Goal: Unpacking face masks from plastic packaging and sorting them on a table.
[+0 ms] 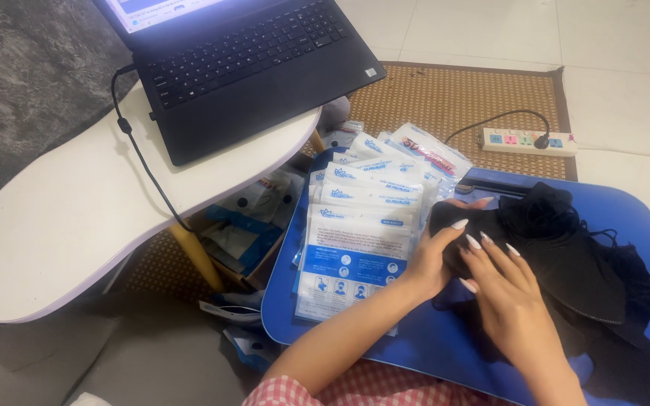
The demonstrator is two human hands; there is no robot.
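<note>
A pile of black face masks (pixel 566 256) lies on a blue lap tray (pixel 445 346). My left hand (pixel 434 252) grips the left end of one black mask (pixel 453 218) at the edge of the pile, thumb on top. My right hand (pixel 509 289) rests on the same mask just to the right, fingers spread over the fabric. A stack of white-and-blue flat packets (pixel 359 233) sits on the tray's left side, fanned out toward the back, right beside my left hand.
A white curved side table (pixel 77 218) carries an open black laptop (pixel 242 68) with a cable hanging off it. A cardboard box with more packets (pixel 250 225) stands under the table. A power strip (pixel 528 140) lies on a woven mat (pixel 453 98).
</note>
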